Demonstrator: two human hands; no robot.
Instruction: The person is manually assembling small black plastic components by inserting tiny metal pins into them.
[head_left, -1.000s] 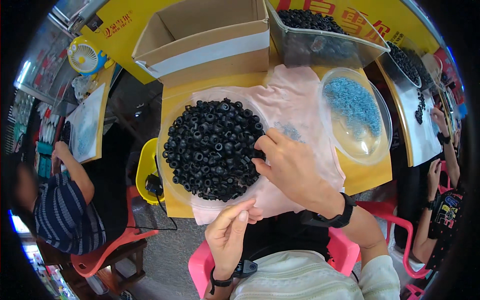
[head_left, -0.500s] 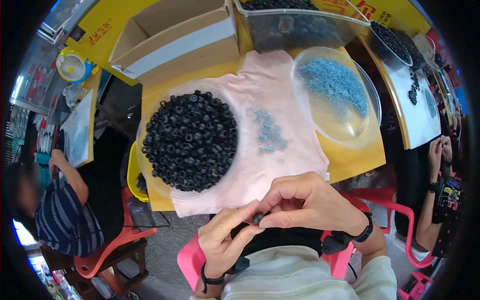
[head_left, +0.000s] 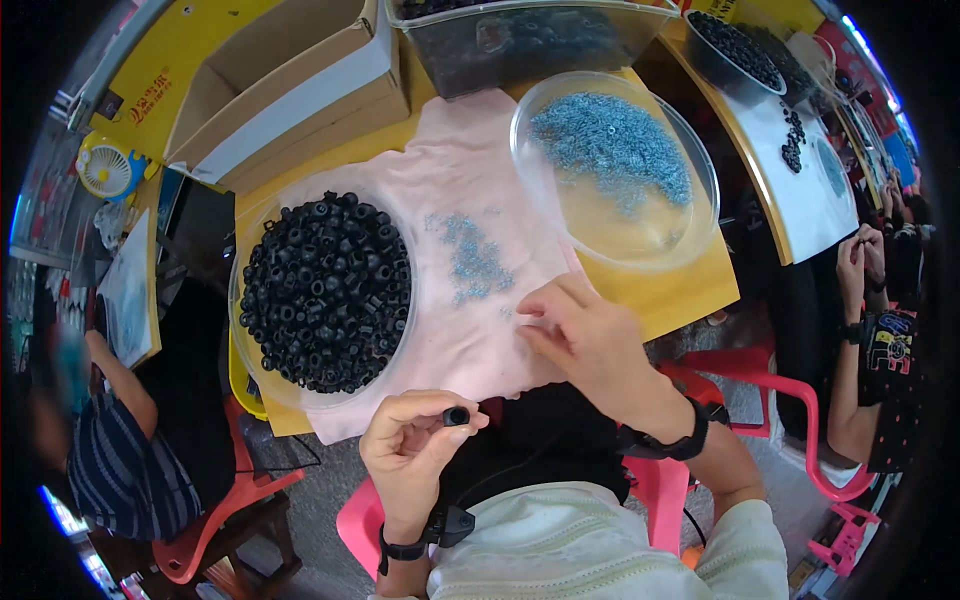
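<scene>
Left fingers: pinching one hollow black piece in front of pink cloth. Right fingers: slightly parted, beside loose blue bits thereon. Upon desk: clear tray heaped with black pieces, left; clear dish of blue bits, right; behind, cardboard box. Red lettering on yellow panel.

Smooth black pieces, glossy plastic dish, matt pink cloth

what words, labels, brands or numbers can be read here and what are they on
Yellow panel, upper left: small red lettering, not copied out.
Yellow panel at top right: red lettering, cut off by the picture's edge.
Black shirt, right: multicoloured lettering, not copied out.
Black part in the left hand: none visible.
</scene>
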